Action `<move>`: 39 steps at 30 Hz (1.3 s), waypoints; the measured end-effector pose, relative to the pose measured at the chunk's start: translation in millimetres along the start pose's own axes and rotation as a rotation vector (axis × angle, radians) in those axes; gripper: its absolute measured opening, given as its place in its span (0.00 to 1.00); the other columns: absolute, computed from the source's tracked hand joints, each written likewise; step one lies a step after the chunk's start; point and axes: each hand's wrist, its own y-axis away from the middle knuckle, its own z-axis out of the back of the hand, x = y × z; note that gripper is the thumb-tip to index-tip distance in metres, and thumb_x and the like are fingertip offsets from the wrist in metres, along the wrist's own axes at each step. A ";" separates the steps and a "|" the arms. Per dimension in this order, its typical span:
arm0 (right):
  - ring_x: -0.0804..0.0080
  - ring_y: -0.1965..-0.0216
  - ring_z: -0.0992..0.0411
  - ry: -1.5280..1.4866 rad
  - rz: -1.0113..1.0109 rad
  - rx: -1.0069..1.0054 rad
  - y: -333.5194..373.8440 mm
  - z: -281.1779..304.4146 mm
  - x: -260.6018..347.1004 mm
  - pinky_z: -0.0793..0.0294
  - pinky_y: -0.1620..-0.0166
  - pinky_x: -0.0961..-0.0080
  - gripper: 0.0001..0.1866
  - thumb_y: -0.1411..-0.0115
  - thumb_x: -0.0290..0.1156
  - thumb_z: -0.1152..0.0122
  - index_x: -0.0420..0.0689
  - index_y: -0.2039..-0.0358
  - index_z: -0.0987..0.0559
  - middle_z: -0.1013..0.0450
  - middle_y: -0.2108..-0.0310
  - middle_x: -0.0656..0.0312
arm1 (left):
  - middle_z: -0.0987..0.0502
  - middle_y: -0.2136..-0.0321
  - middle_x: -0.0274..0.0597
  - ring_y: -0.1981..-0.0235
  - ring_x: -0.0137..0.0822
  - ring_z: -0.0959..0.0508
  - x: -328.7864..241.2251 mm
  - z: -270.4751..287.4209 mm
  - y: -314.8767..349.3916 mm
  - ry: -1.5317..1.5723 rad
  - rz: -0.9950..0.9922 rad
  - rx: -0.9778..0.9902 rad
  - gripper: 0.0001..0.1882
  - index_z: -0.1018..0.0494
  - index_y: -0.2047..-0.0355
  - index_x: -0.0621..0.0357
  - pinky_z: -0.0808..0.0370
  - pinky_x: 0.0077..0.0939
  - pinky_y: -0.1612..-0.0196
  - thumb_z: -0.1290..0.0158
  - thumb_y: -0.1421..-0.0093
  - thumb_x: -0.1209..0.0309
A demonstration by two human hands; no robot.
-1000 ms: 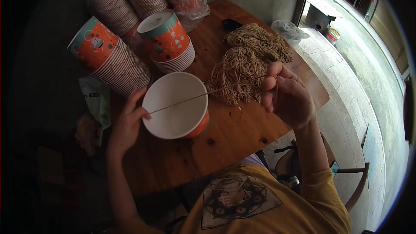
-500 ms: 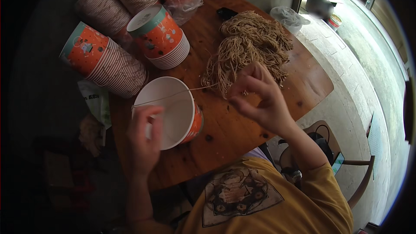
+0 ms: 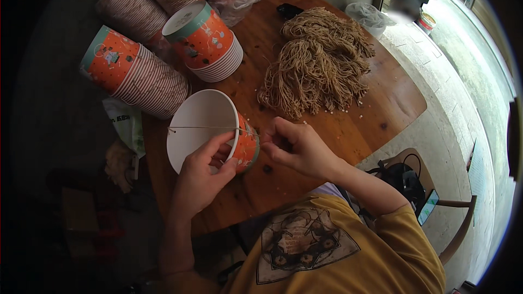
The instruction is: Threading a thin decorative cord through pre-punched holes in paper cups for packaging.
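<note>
A paper bucket (image 3: 192,110), white inside and orange with teal outside, stands tilted on the wooden table in front of me. A thin tan string (image 3: 204,127) spans its mouth from a knot at the left rim to the right side. My left hand (image 3: 204,177) grips the near right rim, fingers inside and thumb outside. Just right of the bucket, my right hand (image 3: 299,149) is closed in a pinch on the string's end. Beyond it lies a big bundle of tan strings (image 3: 321,57).
Two stacks of orange paper buckets, one upright (image 3: 202,38) and one leaning (image 3: 117,62), stand at the far left. Behind are plastic-wrapped bucket stacks (image 3: 133,8). A clear plastic bag (image 3: 368,16) sits beyond the strings. A chair (image 3: 455,239) with a phone (image 3: 429,207) is at the right.
My left hand has moved from the left rim to the right rim and taken hold of it. My right hand has come nearer, drawing the string across to the right side.
</note>
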 end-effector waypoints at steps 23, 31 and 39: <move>0.73 0.86 0.29 0.485 0.206 -0.299 -13.7 -24.8 -4.5 0.32 0.80 0.76 0.07 0.45 0.32 0.36 0.45 0.68 0.23 0.31 0.87 0.62 | 0.24 0.66 0.37 0.67 0.25 0.26 0.1 8.9 -0.2 0.102 0.047 0.030 0.24 0.33 0.44 0.57 0.27 0.22 0.61 0.46 0.43 0.75; 0.71 0.85 0.28 0.510 0.220 -0.297 -15.1 -27.1 -5.8 0.31 0.80 0.74 0.07 0.45 0.33 0.36 0.46 0.68 0.23 0.30 0.86 0.61 | 0.25 0.67 0.37 0.67 0.25 0.27 -2.7 8.2 0.1 0.059 0.025 0.059 0.25 0.35 0.43 0.57 0.27 0.21 0.61 0.48 0.41 0.74; 0.67 0.84 0.29 0.518 0.187 -0.288 -11.2 -22.8 -11.2 0.31 0.79 0.73 0.07 0.45 0.32 0.37 0.46 0.67 0.23 0.31 0.85 0.60 | 0.23 0.67 0.39 0.66 0.27 0.24 7.8 -4.0 -20.3 0.216 0.067 0.109 0.13 0.31 0.51 0.61 0.27 0.22 0.60 0.54 0.35 0.73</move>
